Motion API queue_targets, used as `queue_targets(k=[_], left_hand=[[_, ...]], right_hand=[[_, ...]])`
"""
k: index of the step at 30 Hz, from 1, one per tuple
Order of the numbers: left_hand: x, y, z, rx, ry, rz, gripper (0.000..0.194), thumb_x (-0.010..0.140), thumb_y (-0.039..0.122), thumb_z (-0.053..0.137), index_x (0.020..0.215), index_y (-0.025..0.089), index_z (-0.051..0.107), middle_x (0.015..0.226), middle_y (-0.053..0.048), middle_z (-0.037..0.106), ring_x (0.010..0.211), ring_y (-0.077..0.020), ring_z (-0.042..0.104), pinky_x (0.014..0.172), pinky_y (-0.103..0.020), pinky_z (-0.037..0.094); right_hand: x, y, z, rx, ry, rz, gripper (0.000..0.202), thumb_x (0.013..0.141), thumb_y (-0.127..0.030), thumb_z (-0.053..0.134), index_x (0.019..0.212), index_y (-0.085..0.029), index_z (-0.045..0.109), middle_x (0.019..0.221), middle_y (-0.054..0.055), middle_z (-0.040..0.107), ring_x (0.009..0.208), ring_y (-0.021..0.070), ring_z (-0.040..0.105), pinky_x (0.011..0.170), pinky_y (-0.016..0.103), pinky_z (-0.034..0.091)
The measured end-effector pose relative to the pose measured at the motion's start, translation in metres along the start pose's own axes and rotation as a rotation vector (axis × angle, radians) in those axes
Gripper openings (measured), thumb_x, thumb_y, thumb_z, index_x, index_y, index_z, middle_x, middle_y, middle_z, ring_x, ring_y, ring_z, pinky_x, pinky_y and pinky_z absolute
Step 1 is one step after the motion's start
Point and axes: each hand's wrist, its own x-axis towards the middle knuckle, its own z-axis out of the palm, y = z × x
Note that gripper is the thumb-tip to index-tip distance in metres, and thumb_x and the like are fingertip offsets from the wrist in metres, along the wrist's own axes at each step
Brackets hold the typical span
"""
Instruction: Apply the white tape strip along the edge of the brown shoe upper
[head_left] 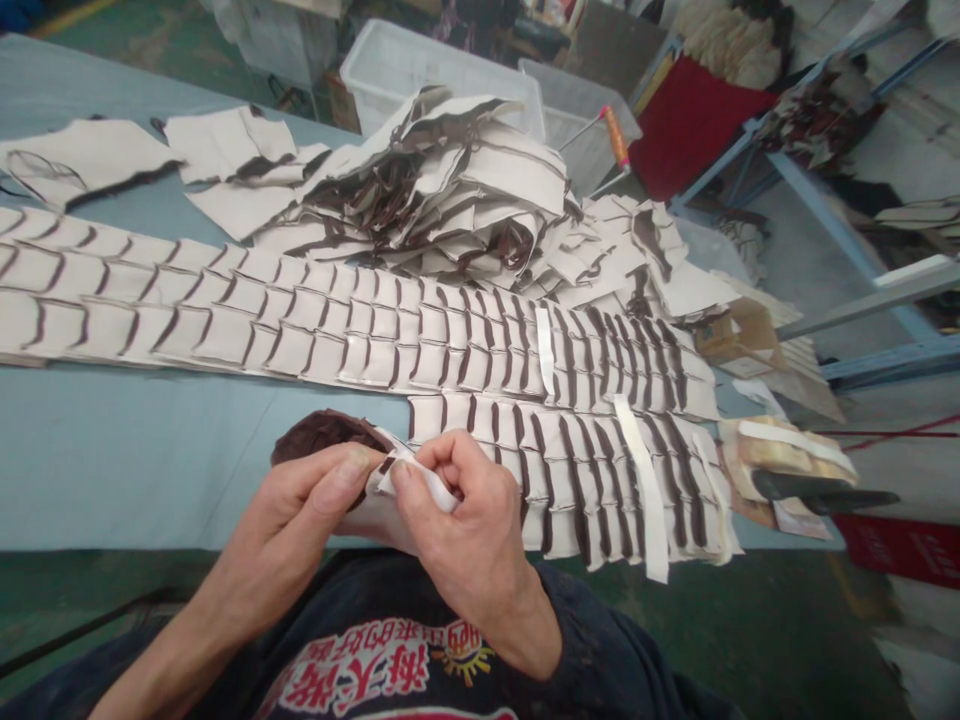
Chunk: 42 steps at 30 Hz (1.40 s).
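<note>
Close to my body, both hands grip one sewn piece of fabric, dark brown inside and off-white outside. My left hand pinches its upper edge between thumb and fingers. Just beside it, my right hand has thumb and forefinger pressed on the same edge, where a white strip shows; whether the strip is separate or part of the fabric I cannot tell. The fingertips nearly meet at a small dark patch. My hands hide much of the piece. To the right lie overlapping rows of similar off-white pieces with dark edges.
Longer overlapping rows cross the blue table. Behind them rises a heap of loose pieces, with plastic bins beyond. Pale strips lie over the rows. A dark-handled tool and taped bundle sit at the right edge.
</note>
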Motion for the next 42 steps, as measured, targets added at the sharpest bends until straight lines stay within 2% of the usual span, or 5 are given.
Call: queue_targets(k=[5,13,20,33,42], left_hand=[[-0.002,-0.018,-0.004,-0.019,-0.015,-0.018,0.040,0.103,0.061,0.085,0.086,0.024,0.086,0.077,-0.002,0.084,0.072,-0.0243,0.076,0.070,-0.027,0.066],[-0.005,-0.021,0.006,0.124,0.060,0.127,0.028,0.110,0.046,0.078,0.096,0.025,0.090,0.079,0.001,0.085,0.071,-0.0212,0.076,0.069,-0.025,0.059],[-0.007,-0.028,0.007,0.192,0.092,0.112,0.032,0.110,0.048,0.073,0.093,0.025,0.088,0.080,0.000,0.089,0.067,-0.0226,0.077,0.069,-0.029,0.061],[-0.014,0.013,0.005,0.161,0.154,0.059,0.026,0.102,0.039,0.071,0.081,0.026,0.080,0.072,0.005,0.078,0.069,-0.0194,0.071,0.071,-0.028,0.054],[-0.009,-0.001,-0.004,0.214,0.130,0.239,0.029,0.101,0.032,0.065,0.072,0.027,0.070,0.063,0.007,0.064,0.054,-0.0159,0.054,0.057,-0.030,0.043]], right_hand=[[0.001,0.001,0.001,-0.015,-0.006,-0.014,0.024,0.102,-0.038,0.076,0.084,-0.028,0.064,0.058,-0.007,0.060,0.050,0.0131,0.055,0.053,0.027,0.035],[0.000,0.003,0.008,0.028,0.025,0.018,0.026,0.101,-0.043,0.074,0.084,-0.029,0.061,0.061,-0.006,0.063,0.051,0.0143,0.057,0.053,0.027,0.037],[-0.003,0.015,0.012,-0.005,0.010,0.037,0.026,0.105,-0.046,0.077,0.089,-0.028,0.067,0.062,-0.006,0.064,0.052,0.0157,0.060,0.057,0.029,0.042],[0.004,0.011,0.004,0.257,-0.259,0.200,0.039,0.103,-0.058,0.083,0.091,-0.025,0.067,0.068,-0.007,0.064,0.059,0.0117,0.053,0.059,0.025,0.040],[0.023,0.012,-0.003,0.516,-0.632,0.402,0.075,0.083,-0.089,0.102,0.090,-0.028,0.059,0.066,-0.010,0.056,0.055,0.0098,0.042,0.050,0.023,0.032]])
